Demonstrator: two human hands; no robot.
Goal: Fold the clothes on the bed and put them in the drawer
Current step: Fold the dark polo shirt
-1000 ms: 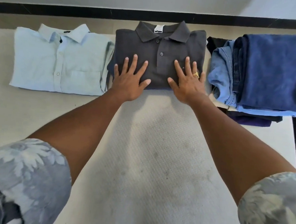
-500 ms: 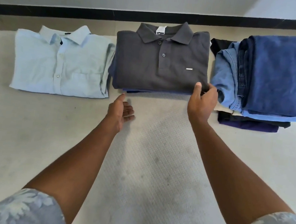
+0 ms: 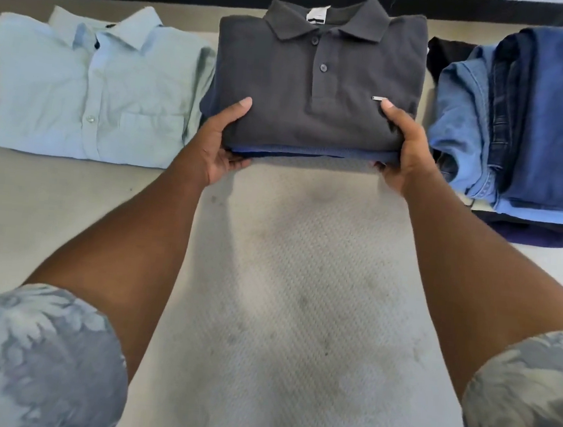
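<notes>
From the head view, the person's left hand [image 3: 216, 148] and right hand [image 3: 404, 154] are each clamped on a near corner of the dark grey polo shirt [image 3: 317, 79], thumbs on top and fingers tucked underneath, catching also the blue garment [image 3: 308, 150] folded beneath it, so both look gripped as one small stack in the middle of the bed [image 3: 282, 299]. As I read it, the folding is as good as finished: the light blue dress shirt [image 3: 92, 88] lies folded flat just to the left of the polo, and a pile of denim and dark clothes [image 3: 528, 134] sits folded on the right. What is left, I'd say, is the carrying; no drawer shows anywhere in this view, so nothing can be said about where it is or whether it is open. The polo's left edge sits right against the dress shirt's sleeve and its right edge close to the denim pile, so lifting the stack could drag either neighbour. The bed in front of the stack is bare, apart from the person's own arms and patterned sleeves [image 3: 29, 354].
</notes>
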